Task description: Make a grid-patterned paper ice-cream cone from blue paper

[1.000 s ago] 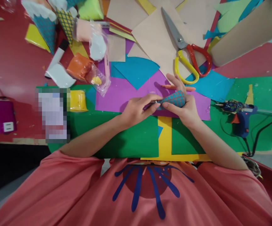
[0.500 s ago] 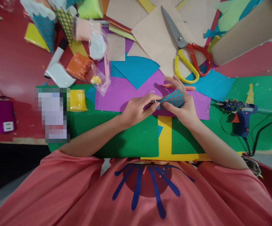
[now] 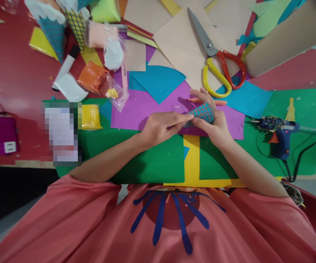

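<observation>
A small blue paper cone (image 3: 205, 112) with a reddish crisscross grid lies on its side between my hands, its tip to the left. My right hand (image 3: 217, 126) holds the wide end, thumb in front and fingers behind. My left hand (image 3: 160, 126) pinches the narrow end, its fingertips covering the point. Behind my right fingers lies an orange pen (image 3: 220, 102) on a purple sheet (image 3: 136, 109). A blue fan-shaped paper piece (image 3: 160, 80) rests just beyond.
Scissors (image 3: 212, 54) lie open on beige sheets at the back. A glue gun (image 3: 281, 135) with a cord sits at the right, near a cardboard tube (image 3: 286, 38). Finished-looking cones (image 3: 52, 33) and clay packets (image 3: 92, 76) crowd the left back. Green sheets (image 3: 136, 160) cover the front.
My left fingers have slid rightward from the cone's tip onto its narrow part, closer to my right thumb. The right hand stays nearly in place.
</observation>
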### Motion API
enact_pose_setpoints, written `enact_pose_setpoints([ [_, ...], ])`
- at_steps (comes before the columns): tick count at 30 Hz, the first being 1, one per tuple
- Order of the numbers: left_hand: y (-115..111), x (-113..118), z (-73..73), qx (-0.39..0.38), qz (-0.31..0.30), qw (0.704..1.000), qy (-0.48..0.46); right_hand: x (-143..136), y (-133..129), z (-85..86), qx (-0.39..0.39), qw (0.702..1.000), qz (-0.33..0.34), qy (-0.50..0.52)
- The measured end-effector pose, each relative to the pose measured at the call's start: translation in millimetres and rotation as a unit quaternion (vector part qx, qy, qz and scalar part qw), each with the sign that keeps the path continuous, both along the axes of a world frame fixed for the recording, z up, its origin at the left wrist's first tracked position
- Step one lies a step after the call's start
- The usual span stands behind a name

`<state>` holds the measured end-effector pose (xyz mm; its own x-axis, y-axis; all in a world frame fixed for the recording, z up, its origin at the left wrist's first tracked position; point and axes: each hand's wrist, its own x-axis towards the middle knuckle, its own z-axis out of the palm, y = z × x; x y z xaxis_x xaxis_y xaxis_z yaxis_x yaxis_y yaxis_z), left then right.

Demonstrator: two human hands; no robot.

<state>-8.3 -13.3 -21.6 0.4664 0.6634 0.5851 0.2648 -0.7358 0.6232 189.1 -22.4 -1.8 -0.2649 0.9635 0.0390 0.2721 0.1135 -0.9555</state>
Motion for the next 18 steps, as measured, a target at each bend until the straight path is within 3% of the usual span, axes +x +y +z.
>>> enact_pose_setpoints([
  [5, 1.1, -1.4, -1.9, 0.027, -0.001, 1.0, 0.002, 0.2, -0.1, -4.5, 0.008, 1.0, -0.011, 0.023],
  [9, -0.7, -1.6, -2.1, -0.004, 0.002, 1.0, -0.007, -0.6, 0.9, -3.0, 0.011, 1.0, -0.01, 0.017],
  [13, -3.3, -0.1, 3.3, -0.116, 0.027, 0.99, -0.072, 1.8, 3.6, -2.4, 0.031, 0.999, -0.008, 0.015],
  [16, -0.1, 1.1, 6.2, -0.246, 0.069, 0.95, -0.18, 4.1, 5.4, -4.7, 0.038, 0.999, -0.015, 0.036],
  [18, 5.3, 1.3, 5.3, -0.279, 0.08, 0.924, -0.247, 4.6, 5.9, -6.0, 0.033, 0.998, -0.02, 0.049],
])
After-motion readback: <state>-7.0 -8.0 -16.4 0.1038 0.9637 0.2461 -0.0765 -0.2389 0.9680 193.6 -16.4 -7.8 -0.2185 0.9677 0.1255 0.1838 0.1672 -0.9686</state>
